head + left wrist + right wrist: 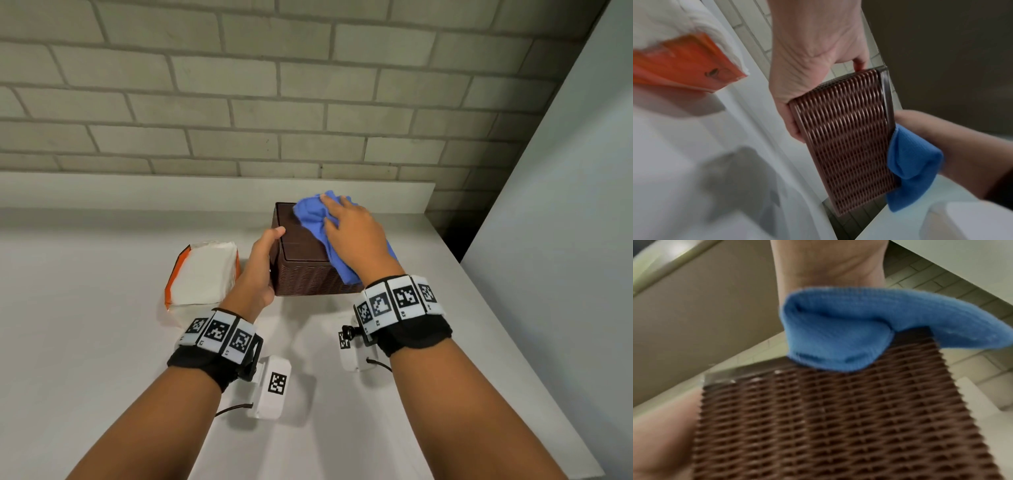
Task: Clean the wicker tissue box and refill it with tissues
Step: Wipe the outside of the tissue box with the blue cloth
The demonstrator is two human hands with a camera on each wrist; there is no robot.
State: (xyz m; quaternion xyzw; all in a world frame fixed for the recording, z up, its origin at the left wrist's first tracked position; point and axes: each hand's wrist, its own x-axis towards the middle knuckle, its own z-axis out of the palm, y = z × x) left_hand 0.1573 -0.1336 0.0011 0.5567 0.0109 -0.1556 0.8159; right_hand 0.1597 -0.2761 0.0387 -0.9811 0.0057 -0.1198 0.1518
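Wicker tissue box point(301, 263) standing on the white counter point(102, 342), near the brick wall point(239, 102).
The left hand point(260, 267) grasps the box's left side, thumb on the lid edge; the right hand point(356, 236) presses a blue cloth point(311, 212) flat on the lid with extended fingers. An opened tissue pack point(203, 274) lies just left of the box.

Before me a pale grey brick wall point(212, 85) rises behind the white matte surface point(102, 274); a plain white panel point(582, 171) stands right.
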